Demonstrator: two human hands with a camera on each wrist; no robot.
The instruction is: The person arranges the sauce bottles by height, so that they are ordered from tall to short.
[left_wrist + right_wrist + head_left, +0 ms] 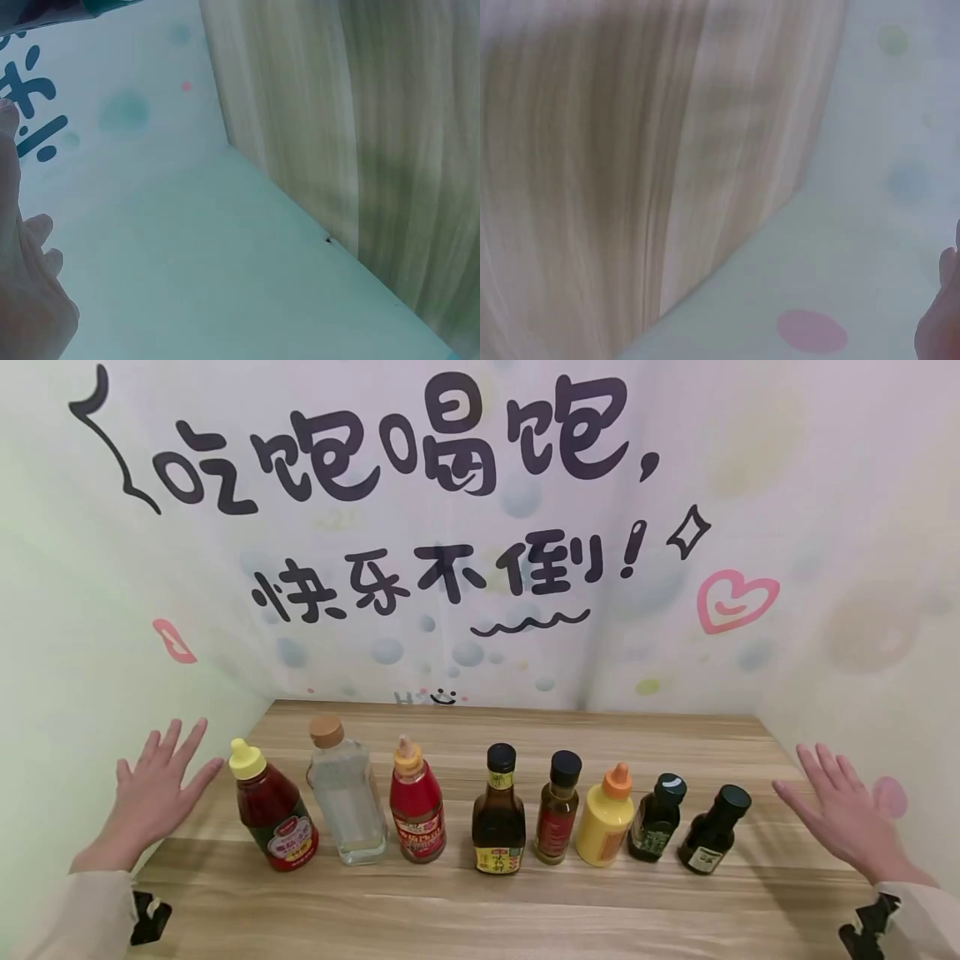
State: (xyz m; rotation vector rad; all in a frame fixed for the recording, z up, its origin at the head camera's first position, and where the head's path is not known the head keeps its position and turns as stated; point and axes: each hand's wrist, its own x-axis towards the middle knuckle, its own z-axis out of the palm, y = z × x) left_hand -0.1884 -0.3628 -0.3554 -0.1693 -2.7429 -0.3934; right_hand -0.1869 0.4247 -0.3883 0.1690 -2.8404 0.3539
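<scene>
My left hand is raised with fingers spread at the table's left side, holding nothing. Nearest to it stands a dark red sauce bottle with a yellow cap. Rightward in a row come a clear bottle with a brown cap, a red squeeze bottle, a dark soy sauce bottle, a slim brown bottle, a yellow squeeze bottle and two small dark bottles. At the right side my right hand is also raised, fingers straight, apart from the bottles.
The wood-grain table holds the bottle row across its middle. Behind it hangs a white printed backdrop with black characters. Pale walls close in on both sides; the left wrist view shows the table's edge meeting the wall.
</scene>
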